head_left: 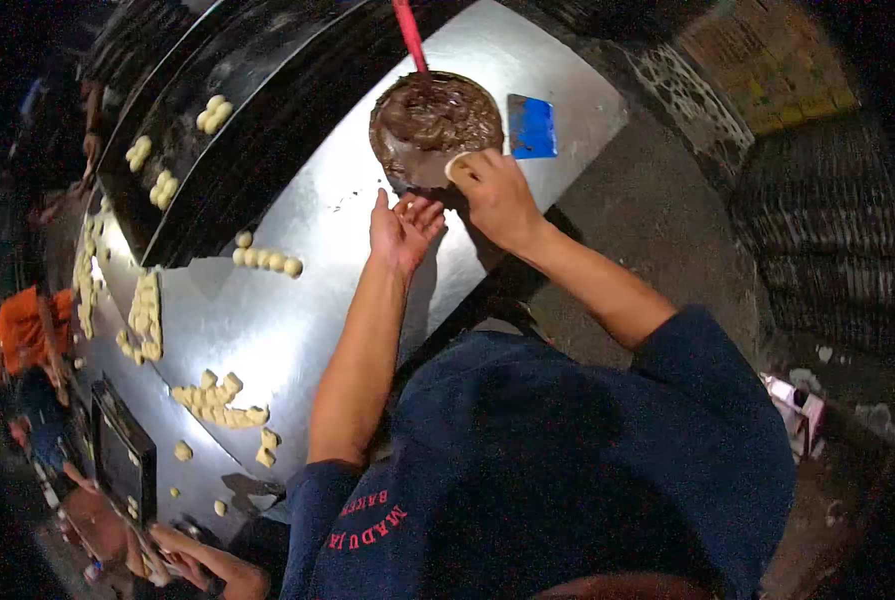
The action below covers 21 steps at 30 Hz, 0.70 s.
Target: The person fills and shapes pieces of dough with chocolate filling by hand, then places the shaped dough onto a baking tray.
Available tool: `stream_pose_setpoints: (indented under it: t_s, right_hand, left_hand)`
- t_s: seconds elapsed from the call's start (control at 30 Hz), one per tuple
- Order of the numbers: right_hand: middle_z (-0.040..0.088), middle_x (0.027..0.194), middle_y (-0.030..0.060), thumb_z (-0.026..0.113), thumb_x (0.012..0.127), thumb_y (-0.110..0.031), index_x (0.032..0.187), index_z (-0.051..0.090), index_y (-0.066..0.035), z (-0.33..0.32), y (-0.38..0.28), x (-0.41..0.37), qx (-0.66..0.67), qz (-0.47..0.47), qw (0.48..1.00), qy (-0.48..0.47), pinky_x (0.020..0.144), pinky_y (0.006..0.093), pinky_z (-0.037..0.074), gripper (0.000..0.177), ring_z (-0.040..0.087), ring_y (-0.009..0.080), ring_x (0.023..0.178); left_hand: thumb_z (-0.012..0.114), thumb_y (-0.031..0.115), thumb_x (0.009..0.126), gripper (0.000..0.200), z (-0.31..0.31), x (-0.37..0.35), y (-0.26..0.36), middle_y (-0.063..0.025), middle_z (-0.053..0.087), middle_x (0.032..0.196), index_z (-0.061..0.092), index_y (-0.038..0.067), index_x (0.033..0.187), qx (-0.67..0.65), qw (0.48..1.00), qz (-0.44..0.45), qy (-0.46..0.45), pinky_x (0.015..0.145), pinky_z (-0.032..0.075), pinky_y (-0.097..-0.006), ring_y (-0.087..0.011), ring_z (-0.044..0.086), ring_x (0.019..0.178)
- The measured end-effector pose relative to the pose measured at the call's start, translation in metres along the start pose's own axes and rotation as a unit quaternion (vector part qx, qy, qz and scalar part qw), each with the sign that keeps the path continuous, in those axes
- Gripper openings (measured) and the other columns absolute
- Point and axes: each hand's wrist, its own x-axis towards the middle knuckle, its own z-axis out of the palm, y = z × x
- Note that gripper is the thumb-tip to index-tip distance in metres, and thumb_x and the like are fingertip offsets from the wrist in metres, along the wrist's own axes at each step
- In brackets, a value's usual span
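My right hand (499, 200) is closed on a flat, round, pale piece of dough (458, 172), held at the near right edge of a bowl of thick chocolate filling (437, 128). Palm up, my left hand (405, 232) is open just below the bowl's near edge, its fingers apart and slightly curled. A red handle (409, 35) sticks up out of the filling at the far side. To the right of the bowl lies a blue scraper (533, 127), smeared with brown along one side.
The metal table (297, 215) carries a row of dough balls (267, 261) and cut dough pieces (217, 402). Black trays (257, 130) with dough balls stand at upper left. Other people's hands (167, 560) work at lower left. Stacked dark trays (817, 230) stand at right.
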Motion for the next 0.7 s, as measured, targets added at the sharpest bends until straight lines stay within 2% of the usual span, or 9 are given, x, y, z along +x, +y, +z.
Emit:
stream_pose_setpoints:
  t_s: [0.17, 0.2, 0.23, 0.3, 0.37, 0.43, 0.5, 0.63, 0.7]
  right_hand:
    - [0.064, 0.094, 0.0101, 0.059, 0.071, 0.000, 0.094, 0.068, -0.005, -0.003, -0.001, -0.026, 0.095, 0.033, 0.993, 0.066, 0.073, 0.0389, 0.047, 0.026, 0.059, 0.0290, 0.086]
    - [0.068, 0.091, 0.0088, 0.058, 0.076, 0.000, 0.096, 0.071, -0.004, -0.009, -0.009, -0.034, 0.171, 0.152, 0.968, 0.104, 0.072, 0.0354, 0.050, 0.023, 0.063, 0.0253, 0.085]
    - [0.070, 0.088, 0.0095, 0.061, 0.080, -0.004, 0.096, 0.071, 0.000, -0.019, -0.014, -0.040, 0.292, 0.364, 0.881, 0.072, 0.065, 0.0309, 0.050, 0.019, 0.066, 0.0206, 0.080]
    - [0.070, 0.086, 0.0104, 0.064, 0.079, -0.006, 0.094, 0.069, 0.005, -0.001, 0.007, -0.055, 0.598, 0.527, 0.590, 0.127, 0.057, 0.0271, 0.049, 0.019, 0.066, 0.0173, 0.071]
    - [0.069, 0.088, 0.0124, 0.064, 0.077, -0.007, 0.091, 0.068, 0.006, 0.016, 0.005, -0.051, 0.676, 0.552, 0.481, 0.083, 0.052, 0.0258, 0.046, 0.021, 0.064, 0.0170, 0.067]
    - [0.064, 0.077, 0.0106, 0.061, 0.079, -0.010, 0.082, 0.065, 0.003, 0.064, 0.019, -0.051, 0.655, 0.572, 0.491, 0.042, 0.050, 0.0314, 0.042, 0.014, 0.056, 0.0187, 0.059]
    - [0.061, 0.075, 0.0101, 0.061, 0.079, -0.009, 0.081, 0.064, 0.002, 0.075, 0.022, -0.043, 0.721, 0.585, 0.358, 0.099, 0.049, 0.0325, 0.040, 0.011, 0.053, 0.0201, 0.057]
    - [0.065, 0.084, 0.0121, 0.060, 0.076, -0.005, 0.091, 0.066, 0.003, 0.025, 0.018, -0.052, 0.743, 0.532, 0.396, 0.088, 0.056, 0.0307, 0.042, 0.018, 0.056, 0.0195, 0.066]
    - [0.066, 0.096, 0.0133, 0.065, 0.077, -0.008, 0.099, 0.065, 0.005, -0.001, 0.023, -0.049, 0.711, 0.470, 0.519, 0.062, 0.065, 0.0313, 0.047, 0.026, 0.062, 0.0191, 0.080]
  left_hand:
    - [0.044, 0.050, 0.097, 0.051, 0.012, 0.002, -0.002, -0.0183, 0.051, 0.089, 0.044, -0.001, 0.100, -0.041, 0.997, 0.021, 0.061, 0.093, 0.047, -0.0573, -0.0393, 0.055, 0.095]
    - [0.045, 0.048, 0.097, 0.050, 0.011, 0.000, -0.003, -0.0198, 0.052, 0.093, 0.045, -0.002, 0.099, -0.037, 0.997, 0.023, 0.058, 0.091, 0.049, -0.0567, -0.0409, 0.056, 0.096]
    - [0.045, 0.048, 0.097, 0.050, 0.010, 0.002, -0.002, -0.0198, 0.052, 0.093, 0.045, -0.002, 0.099, -0.036, 0.997, 0.024, 0.057, 0.091, 0.049, -0.0567, -0.0409, 0.056, 0.096]
    - [0.045, 0.047, 0.098, 0.048, 0.004, 0.003, -0.001, -0.0203, 0.054, 0.099, 0.046, -0.001, 0.100, -0.031, 0.999, 0.037, 0.024, 0.089, 0.050, -0.0564, -0.0421, 0.057, 0.097]
    - [0.043, 0.044, 0.099, 0.046, 0.006, -0.002, 0.002, -0.0205, 0.057, 0.104, 0.045, -0.001, 0.110, 0.009, 0.998, 0.048, 0.048, 0.085, 0.053, -0.0543, -0.0395, 0.059, 0.095]
    - [0.040, 0.042, 0.101, 0.045, 0.006, -0.006, 0.006, -0.0199, 0.058, 0.107, 0.044, 0.001, 0.120, 0.094, 0.987, 0.116, 0.056, 0.084, 0.054, -0.0515, -0.0364, 0.060, 0.095]
    - [0.039, 0.039, 0.101, 0.044, 0.008, -0.021, 0.012, -0.0177, 0.062, 0.107, 0.044, 0.002, 0.125, 0.129, 0.978, 0.150, 0.066, 0.076, 0.055, -0.0405, -0.0293, 0.062, 0.092]
    - [0.043, 0.038, 0.101, 0.044, 0.023, -0.051, 0.026, -0.0143, 0.065, 0.104, 0.053, 0.000, 0.119, 0.256, 0.942, 0.214, 0.037, 0.073, 0.054, -0.0353, -0.0231, 0.064, 0.088]
    - [0.044, 0.038, 0.100, 0.044, 0.043, -0.067, 0.029, -0.0134, 0.065, 0.104, 0.056, -0.001, 0.117, 0.306, 0.920, 0.242, 0.022, 0.074, 0.054, -0.0340, -0.0214, 0.064, 0.087]
